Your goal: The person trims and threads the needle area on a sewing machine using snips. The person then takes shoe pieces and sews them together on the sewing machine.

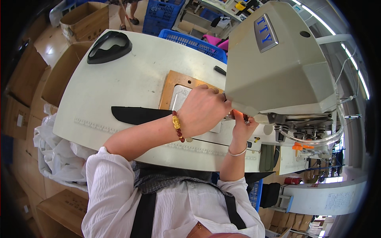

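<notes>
A large beige sewing machine head (278, 71) stands at the right of a white work table (139, 71). My left hand (204, 109) is closed, fingers curled beside the machine's lower left edge, its fingertips hidden. Close to it, under the machine, my right hand (243, 125) has its thumb and fingers pinched together near an orange-red glow. Whatever the two hands hold there is too small and covered to make out. A flat black piece (139, 115) with a rounded end lies on the table and runs under my left wrist. Beyond that wrist is a tan plate (168, 87) with a metal inset.
A black loop-shaped part (109, 47) lies at the table's far left. Blue crates (194, 41) stand behind the table. Cardboard boxes (63, 75) and a bag of white plastic (59, 146) are on the left. A clear tube (317, 139) hangs off the machine.
</notes>
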`<action>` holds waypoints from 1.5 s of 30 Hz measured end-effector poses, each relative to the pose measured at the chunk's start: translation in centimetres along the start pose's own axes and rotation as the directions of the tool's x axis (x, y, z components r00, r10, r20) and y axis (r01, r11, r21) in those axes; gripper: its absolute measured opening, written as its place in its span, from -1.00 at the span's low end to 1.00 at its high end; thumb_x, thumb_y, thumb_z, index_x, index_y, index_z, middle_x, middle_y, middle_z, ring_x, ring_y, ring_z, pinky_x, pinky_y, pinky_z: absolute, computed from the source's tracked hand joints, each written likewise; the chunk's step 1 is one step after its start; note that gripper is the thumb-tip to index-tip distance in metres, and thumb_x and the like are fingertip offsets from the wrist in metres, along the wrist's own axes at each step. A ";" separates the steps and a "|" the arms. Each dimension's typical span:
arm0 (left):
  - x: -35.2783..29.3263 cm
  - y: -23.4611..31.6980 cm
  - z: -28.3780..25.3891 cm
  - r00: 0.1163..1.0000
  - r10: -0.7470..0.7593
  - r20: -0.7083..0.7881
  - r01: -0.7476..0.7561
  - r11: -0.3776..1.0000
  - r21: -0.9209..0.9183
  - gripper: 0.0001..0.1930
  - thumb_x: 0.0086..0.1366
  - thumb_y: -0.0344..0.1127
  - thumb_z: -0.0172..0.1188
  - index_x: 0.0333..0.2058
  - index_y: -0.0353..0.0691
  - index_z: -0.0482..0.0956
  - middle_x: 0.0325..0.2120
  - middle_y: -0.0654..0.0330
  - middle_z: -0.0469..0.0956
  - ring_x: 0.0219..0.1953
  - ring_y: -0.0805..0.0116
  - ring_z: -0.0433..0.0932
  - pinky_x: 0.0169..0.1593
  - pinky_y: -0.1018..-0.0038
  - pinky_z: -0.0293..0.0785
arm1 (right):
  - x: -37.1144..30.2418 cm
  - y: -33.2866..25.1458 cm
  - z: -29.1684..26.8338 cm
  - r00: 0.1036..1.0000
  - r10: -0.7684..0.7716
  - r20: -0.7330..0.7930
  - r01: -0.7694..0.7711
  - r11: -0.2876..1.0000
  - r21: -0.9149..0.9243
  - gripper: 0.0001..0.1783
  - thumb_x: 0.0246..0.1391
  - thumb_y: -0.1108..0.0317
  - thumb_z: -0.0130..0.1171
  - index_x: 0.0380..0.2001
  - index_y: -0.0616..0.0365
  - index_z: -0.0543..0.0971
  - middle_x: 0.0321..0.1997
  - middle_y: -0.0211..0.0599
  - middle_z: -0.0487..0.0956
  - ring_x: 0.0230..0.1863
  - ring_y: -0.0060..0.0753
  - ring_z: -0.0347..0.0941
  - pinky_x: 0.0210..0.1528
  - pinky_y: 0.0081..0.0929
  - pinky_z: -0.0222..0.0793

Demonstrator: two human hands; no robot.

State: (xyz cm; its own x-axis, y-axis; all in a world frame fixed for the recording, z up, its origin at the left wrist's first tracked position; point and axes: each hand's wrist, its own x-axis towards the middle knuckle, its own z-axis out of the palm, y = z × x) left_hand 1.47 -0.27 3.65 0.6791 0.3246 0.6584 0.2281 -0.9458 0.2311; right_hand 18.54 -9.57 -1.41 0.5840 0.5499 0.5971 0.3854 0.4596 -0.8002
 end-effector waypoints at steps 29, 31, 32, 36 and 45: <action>0.0 0.0 -0.3 1.000 0.006 0.017 -0.006 1.000 0.009 -0.88 0.09 -0.35 0.24 -0.41 -0.26 0.63 -0.52 0.16 0.63 -0.47 0.23 0.66 -0.31 0.34 0.48 | -0.1 -0.1 0.0 0.999 0.054 -0.006 -0.053 0.997 0.053 -0.74 -0.03 0.66 0.36 -0.24 0.20 0.64 -0.30 -0.45 0.64 -0.30 -0.61 0.54 -0.23 -0.61 0.45; 0.0 0.0 -0.3 1.000 0.004 0.014 -0.004 1.000 0.012 -0.88 0.09 -0.35 0.25 -0.41 -0.26 0.62 -0.53 0.16 0.63 -0.47 0.23 0.66 -0.32 0.35 0.48 | -0.2 -0.1 0.0 0.999 0.046 -0.004 -0.045 0.998 0.041 -0.73 -0.03 0.66 0.36 -0.23 0.20 0.63 -0.29 -0.44 0.65 -0.30 -0.60 0.54 -0.22 -0.60 0.46; 0.0 0.0 -0.2 1.000 0.010 0.005 -0.010 1.000 0.014 -0.88 0.09 -0.35 0.25 -0.41 -0.26 0.62 -0.53 0.16 0.63 -0.47 0.23 0.66 -0.32 0.34 0.48 | -0.2 -0.1 0.0 1.000 0.026 0.001 -0.026 0.999 0.026 -0.73 -0.03 0.67 0.36 -0.22 0.20 0.63 -0.29 -0.44 0.65 -0.29 -0.60 0.55 -0.21 -0.60 0.46; 0.0 0.0 -0.2 1.000 0.018 -0.013 -0.018 1.000 0.019 -0.88 0.09 -0.34 0.25 -0.40 -0.24 0.62 -0.54 0.17 0.62 -0.48 0.23 0.65 -0.32 0.34 0.48 | -0.2 -0.2 0.0 1.000 0.025 0.003 -0.025 0.998 0.057 -0.70 -0.05 0.67 0.36 -0.20 0.20 0.62 -0.25 -0.42 0.65 -0.27 -0.59 0.55 -0.18 -0.58 0.47; 0.0 0.0 -0.3 1.000 0.013 0.002 -0.013 1.000 0.009 -0.87 0.11 -0.32 0.25 -0.40 -0.24 0.62 -0.54 0.17 0.62 -0.49 0.23 0.65 -0.32 0.33 0.48 | -0.1 0.4 -0.5 0.999 -0.018 0.036 0.019 1.000 -0.004 -0.64 -0.02 0.64 0.38 -0.11 0.22 0.59 -0.20 -0.39 0.64 -0.23 -0.58 0.55 -0.16 -0.59 0.49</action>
State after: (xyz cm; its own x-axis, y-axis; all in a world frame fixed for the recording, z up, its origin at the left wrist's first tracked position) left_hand 1.26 -0.28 3.80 0.6834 0.3121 0.6599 0.2254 -0.9500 0.2159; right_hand 19.01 -9.85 -1.80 0.5509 0.5659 0.6134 0.3993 0.4667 -0.7891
